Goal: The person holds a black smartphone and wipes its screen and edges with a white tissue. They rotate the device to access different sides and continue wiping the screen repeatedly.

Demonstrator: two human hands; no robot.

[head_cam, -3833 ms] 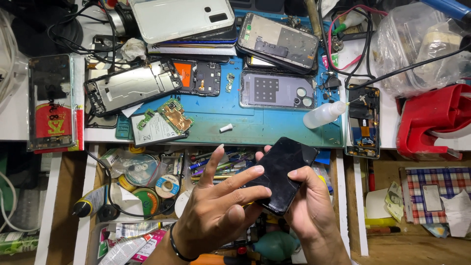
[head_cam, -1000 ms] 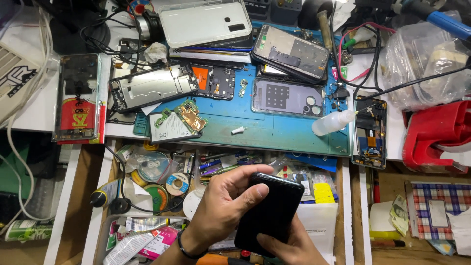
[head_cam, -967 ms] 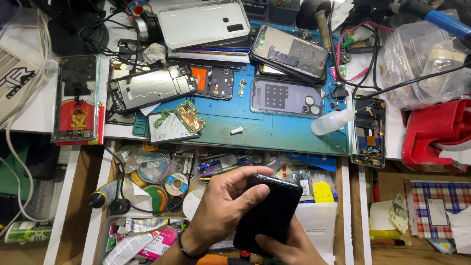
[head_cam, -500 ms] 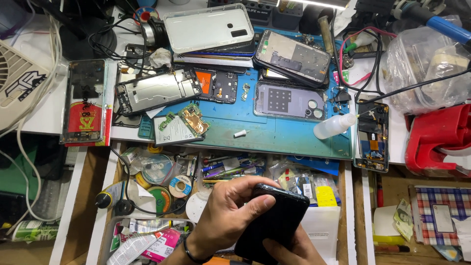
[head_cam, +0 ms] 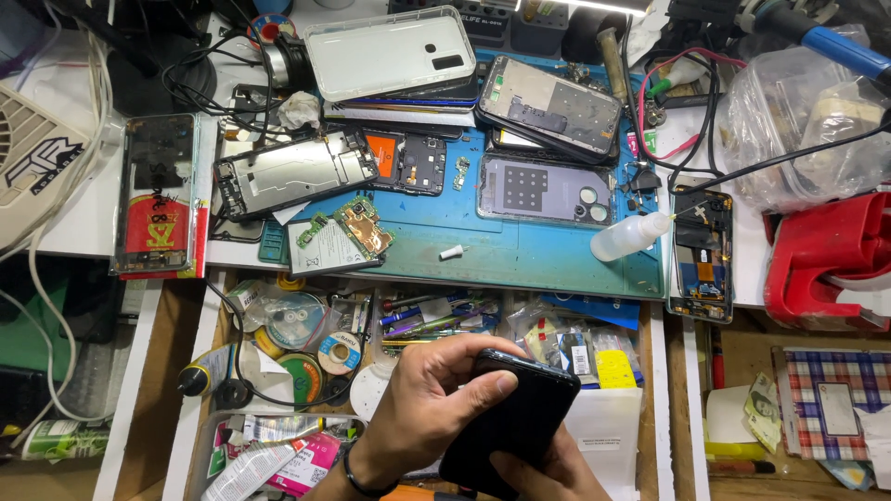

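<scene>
We see the black phone (head_cam: 515, 417) low in the view, tilted, above the open drawer (head_cam: 594, 334). The left hand (head_cam: 429, 408) grips its upper end, fingers curled over the top edge. The right hand (head_cam: 557, 468) cradles it from underneath. Beyond the drawer lies the blue mat (head_cam: 520, 250), strewn with opened phones.

Counted on the bench: two hands, left (head_cam: 434, 413) and right (head_cam: 548, 468), around one black phone (head_cam: 510, 422). One blue work mat (head_cam: 520, 243). One clear phone case (head_cam: 390, 51). One small squeeze bottle (head_cam: 629, 237). One red plastic holder (head_cam: 826, 260). Three tape rolls (head_cam: 339, 353) in the drawer.
</scene>
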